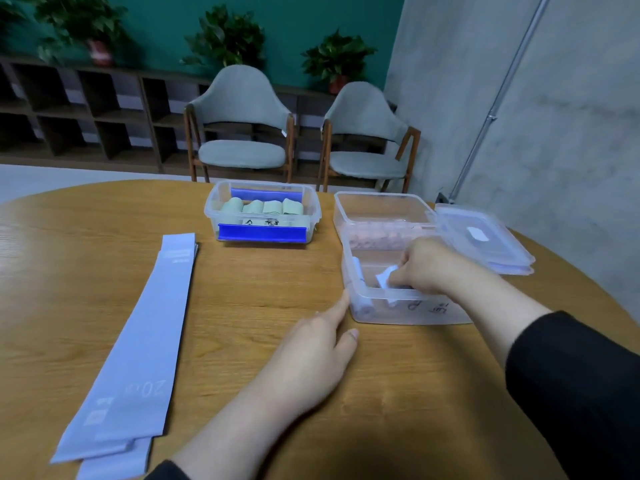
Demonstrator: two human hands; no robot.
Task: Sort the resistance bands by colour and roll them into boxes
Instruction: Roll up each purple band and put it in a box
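Flat lavender resistance bands [138,344] lie stacked on the wooden table at the left. My right hand [427,266] reaches into the near clear box [408,311] and grips a rolled lavender band [386,277]. Another lavender roll [360,289] lies along that box's left wall. My left hand [311,355] rests flat on the table with fingers straight, its fingertip touching the box's left corner. A clear box with blue clips [313,206] at the back holds several green rolls [263,206]. Behind the near box, a third clear box [343,209] holds pink rolls [377,239].
Two clear lids [481,237] are stacked at the right of the boxes. The round table's [242,289] far edge runs just behind the boxes. Two grey chairs [242,126] stand beyond it, in front of a low shelf with potted plants.
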